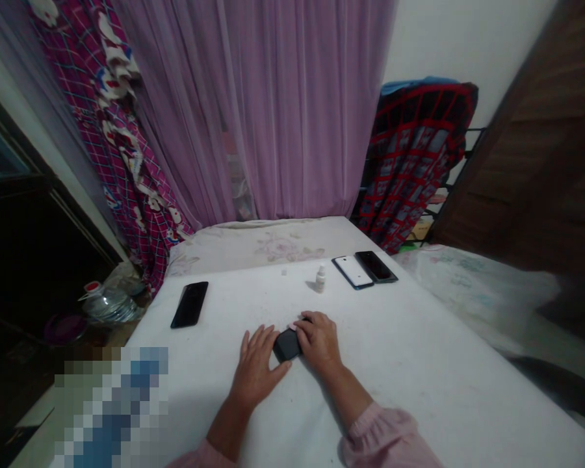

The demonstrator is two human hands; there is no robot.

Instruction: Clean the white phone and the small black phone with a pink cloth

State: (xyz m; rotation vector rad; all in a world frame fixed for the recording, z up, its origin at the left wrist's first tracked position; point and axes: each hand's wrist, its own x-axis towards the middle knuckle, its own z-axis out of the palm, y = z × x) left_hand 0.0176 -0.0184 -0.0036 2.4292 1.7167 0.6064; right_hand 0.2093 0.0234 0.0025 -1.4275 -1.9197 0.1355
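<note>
A dark smartphone (287, 346) lies flat on the white tabletop between my two hands. My left hand (257, 369) rests at its left end, index finger along the far edge and thumb at the near edge, the other fingers stretched out on the cloth. Over the phone's right end, my right hand (320, 341) has its fingers curled and pressed together. A small pale pink piece (293, 326), perhaps cloth, shows at those fingertips against the phone. The palm hides the rest of the phone. A small white bottle (320, 279) stands upright beyond my right hand.
Another black phone (190, 304) lies to the left. At the back right, a white phone (353, 272) lies beside a dark phone (376, 266). A tiny pale square (283, 272) is near the table's (419, 377) back. Purple curtains (302, 110) hang behind.
</note>
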